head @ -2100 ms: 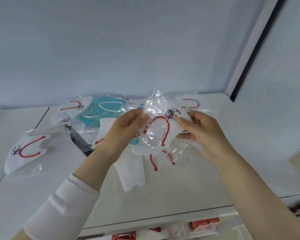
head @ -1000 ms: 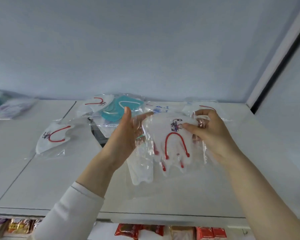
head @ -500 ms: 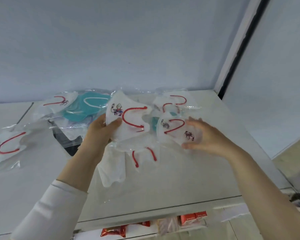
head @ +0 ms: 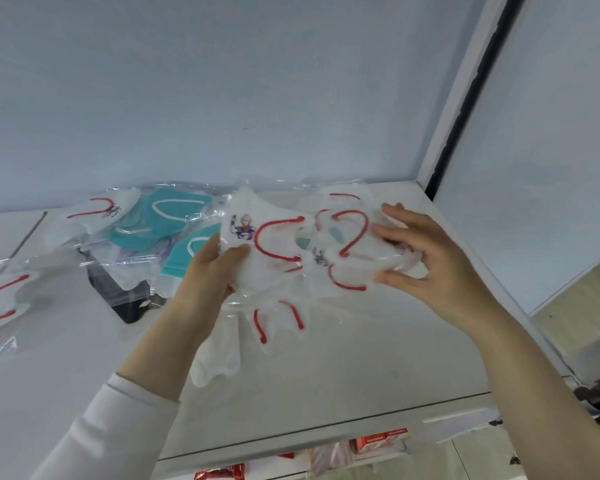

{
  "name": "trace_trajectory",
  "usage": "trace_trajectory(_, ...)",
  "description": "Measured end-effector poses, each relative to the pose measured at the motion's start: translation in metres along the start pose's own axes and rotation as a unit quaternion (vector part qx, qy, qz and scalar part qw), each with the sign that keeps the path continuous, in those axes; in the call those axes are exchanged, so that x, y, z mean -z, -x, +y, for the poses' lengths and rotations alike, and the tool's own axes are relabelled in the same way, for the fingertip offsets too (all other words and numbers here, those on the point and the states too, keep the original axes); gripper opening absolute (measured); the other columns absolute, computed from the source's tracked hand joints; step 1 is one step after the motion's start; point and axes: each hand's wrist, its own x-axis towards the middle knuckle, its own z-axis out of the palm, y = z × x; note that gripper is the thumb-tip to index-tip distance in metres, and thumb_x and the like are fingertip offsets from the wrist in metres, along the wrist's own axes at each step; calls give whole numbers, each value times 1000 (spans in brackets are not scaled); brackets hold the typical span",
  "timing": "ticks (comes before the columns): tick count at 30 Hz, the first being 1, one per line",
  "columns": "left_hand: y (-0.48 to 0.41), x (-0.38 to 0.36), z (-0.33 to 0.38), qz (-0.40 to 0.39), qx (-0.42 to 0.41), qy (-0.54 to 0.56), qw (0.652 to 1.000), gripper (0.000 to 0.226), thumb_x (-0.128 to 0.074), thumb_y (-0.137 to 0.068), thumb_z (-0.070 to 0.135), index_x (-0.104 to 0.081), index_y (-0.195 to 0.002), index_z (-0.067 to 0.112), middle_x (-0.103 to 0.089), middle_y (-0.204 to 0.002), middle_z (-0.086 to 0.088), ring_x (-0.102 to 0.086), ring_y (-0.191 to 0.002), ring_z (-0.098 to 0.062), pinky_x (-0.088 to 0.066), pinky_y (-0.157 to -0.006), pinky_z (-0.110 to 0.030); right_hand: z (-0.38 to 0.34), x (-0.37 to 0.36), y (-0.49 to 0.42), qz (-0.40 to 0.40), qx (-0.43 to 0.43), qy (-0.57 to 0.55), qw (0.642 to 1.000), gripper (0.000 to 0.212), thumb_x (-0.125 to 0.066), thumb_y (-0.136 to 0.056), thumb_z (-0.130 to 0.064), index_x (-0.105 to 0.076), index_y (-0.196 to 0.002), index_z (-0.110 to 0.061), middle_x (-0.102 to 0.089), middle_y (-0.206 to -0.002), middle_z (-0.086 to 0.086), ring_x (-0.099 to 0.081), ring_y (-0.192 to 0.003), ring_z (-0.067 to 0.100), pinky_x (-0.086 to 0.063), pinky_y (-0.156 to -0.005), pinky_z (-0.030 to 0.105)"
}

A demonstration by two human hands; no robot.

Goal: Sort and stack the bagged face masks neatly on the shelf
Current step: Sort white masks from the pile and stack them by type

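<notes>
Over the shelf (head: 361, 375), left hand (head: 205, 271) pinches the cartoon mask (head: 267, 237), right hand (head: 426, 258) grips a second mask (head: 350, 244); bags look light and slippery, so hold the edges.

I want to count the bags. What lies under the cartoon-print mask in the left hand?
Under the cartoon-print mask, held by the left hand, bagged white masks with red loops stick out. How many lie beneath is covered.
</notes>
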Motion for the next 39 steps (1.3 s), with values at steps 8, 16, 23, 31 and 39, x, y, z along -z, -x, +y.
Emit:
trace_trajectory(8, 12, -18, -6, -38, -16, -22, 999, 24, -55, -91, 27, -59, -114, 26, -73, -98, 0, -72, -87, -22, -58, -73, -35, -19, -33, -9, -130, -16, 6, 991, 84, -79, -69, -7, -35, -128, -49, -9, -155, -10, -15, -139, -7, -31, -87, -5)
trace_trajectory(16, 18, -4, -8, 11, -20, 21, 1000, 27, -53, -94, 19, -56, -121, 15, -70, -108, -9, -69, -97, -27, -56, -82, -41, -20, -53, -6, 91, -281, -297, 908, 10, -64, -83, -2, -61, -89, -9, -63, -79, 4, -62, -68, 10, -54, -58, 24)
trace_trajectory(23, 16, 22, 4, -6, -30, -25, 999, 29, -54, -93, 21, -56, -121, 18, -71, -105, -5, -71, -90, -21, -59, -74, -34, -55, 4, -53, 12, -41, -51, 998, 21, -69, -80, -10, -64, -74, -29, -65, -67, -19, -55, -60, -2, -42, -56, 7)
trace_trajectory(31, 26, 10, 9, -135, -62, -142, 979, 32, -60, -86, 26, -59, -117, 17, -71, -105, -2, -68, -95, -14, -54, -80, -21, -85, -67, -84, -66, 256, 155, 952, 31, -74, -72, -21, -70, -101, -12, -64, -95, 3, -46, -86, 4, -36, -79, 12)
trace_trajectory(39, -2, 60, -2, 118, -42, -1, 992, 29, -57, -92, 12, -58, -121, 8, -68, -112, -11, -65, -102, -31, -53, -86, -42, 12, -45, -14, -158, -107, 181, 965, 82, -86, -57, -35, -51, -128, -14, -46, -130, 1, -41, -125, 18, -31, -100, 21)
